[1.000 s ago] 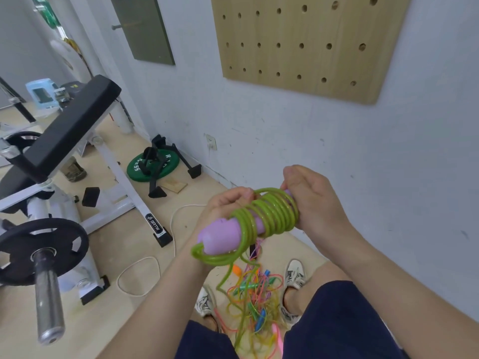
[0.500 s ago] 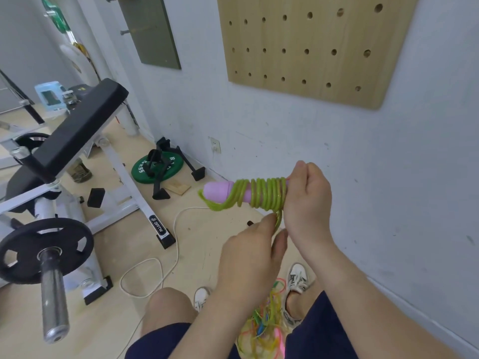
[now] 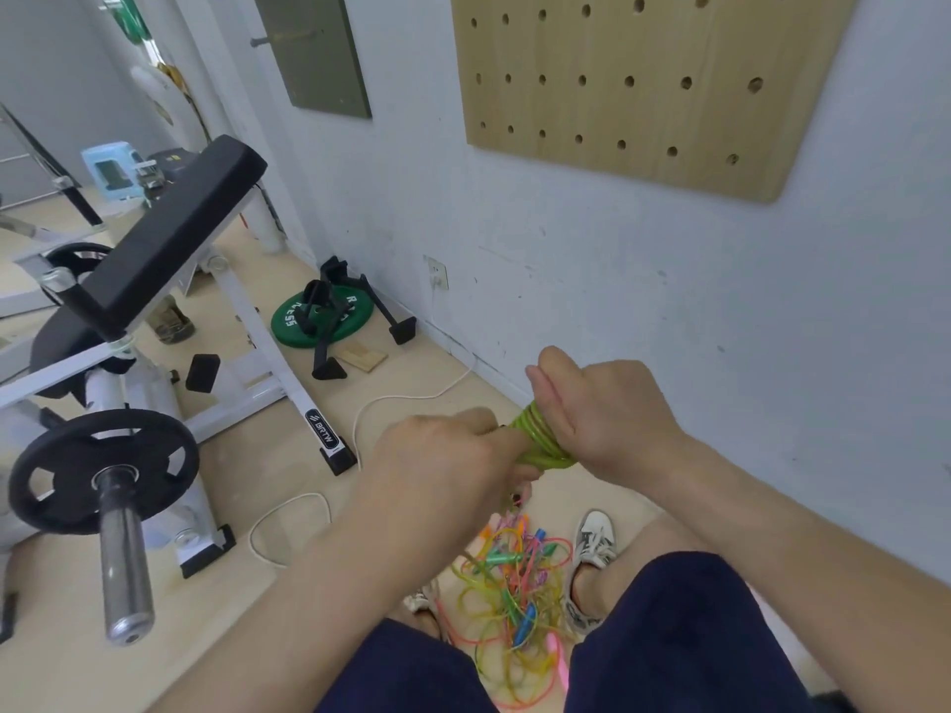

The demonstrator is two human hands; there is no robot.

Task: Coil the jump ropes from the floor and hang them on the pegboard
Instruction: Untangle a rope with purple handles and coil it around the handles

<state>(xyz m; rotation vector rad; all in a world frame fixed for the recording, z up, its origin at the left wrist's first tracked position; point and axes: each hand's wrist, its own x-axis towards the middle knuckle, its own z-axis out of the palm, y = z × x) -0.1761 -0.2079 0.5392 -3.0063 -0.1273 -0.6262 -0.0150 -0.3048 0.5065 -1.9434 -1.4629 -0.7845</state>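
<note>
A green jump rope (image 3: 540,438) is wound in tight coils around its handles, held at waist height between both hands. My right hand (image 3: 602,409) grips the right end of the bundle. My left hand (image 3: 442,455) is curled over the left end and hides the pink handle. A tangle of coloured jump ropes (image 3: 514,584) lies on the floor between my feet. The wooden pegboard (image 3: 643,79) hangs on the wall above, its holes bare.
A weight bench (image 3: 170,239) with a barbell and black plate (image 3: 103,470) stands on the left. A green plate (image 3: 321,321) and black push-up bars lie by the wall. A white cable (image 3: 360,429) loops across the floor.
My left hand rose from below the bundle and closed over its left end, covering the pink handle. Both hands and the coil moved lower in view.
</note>
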